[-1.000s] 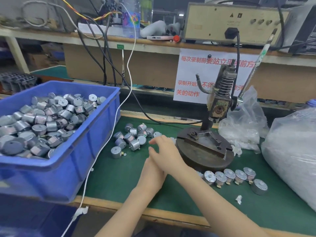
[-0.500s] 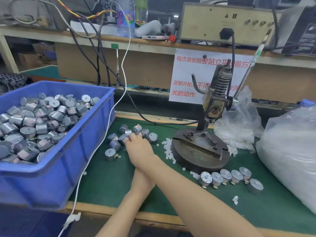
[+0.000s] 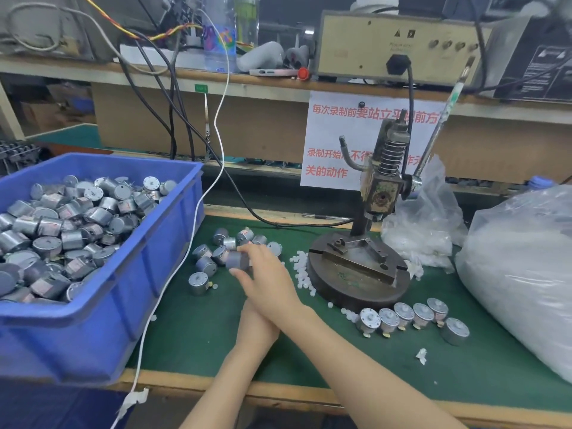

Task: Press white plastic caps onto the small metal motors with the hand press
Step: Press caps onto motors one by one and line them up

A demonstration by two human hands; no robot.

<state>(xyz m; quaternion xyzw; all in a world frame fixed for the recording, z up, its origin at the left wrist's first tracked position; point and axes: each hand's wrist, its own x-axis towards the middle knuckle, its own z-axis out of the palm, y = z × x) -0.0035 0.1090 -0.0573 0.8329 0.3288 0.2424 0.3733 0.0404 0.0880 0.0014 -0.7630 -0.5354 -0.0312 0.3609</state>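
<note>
My right hand (image 3: pixel 268 276) reaches across to the left and grips a small metal motor (image 3: pixel 237 260) at the edge of a loose cluster of motors (image 3: pixel 220 244) on the green mat. Only part of my left hand (image 3: pixel 257 327) shows; it lies under my right wrist with its fingers hidden. The hand press (image 3: pixel 381 193) stands on its round base (image 3: pixel 346 291) to the right, with nothing on its fixture. Loose white caps (image 3: pixel 301 270) are scattered by the base. A row of motors (image 3: pixel 405 314) lies in front of the base.
A blue bin (image 3: pixel 102 308) heaped with motors fills the left side. Clear bags of white caps (image 3: pixel 424 233) and a large bag (image 3: pixel 523 274) crowd the right. A white cable (image 3: pixel 173 274) hangs past the bin. The press lever (image 3: pixel 439 131) points up to the right.
My right hand moved left from the press base to the loose motors and closed on one. The left hand stayed underneath it.
</note>
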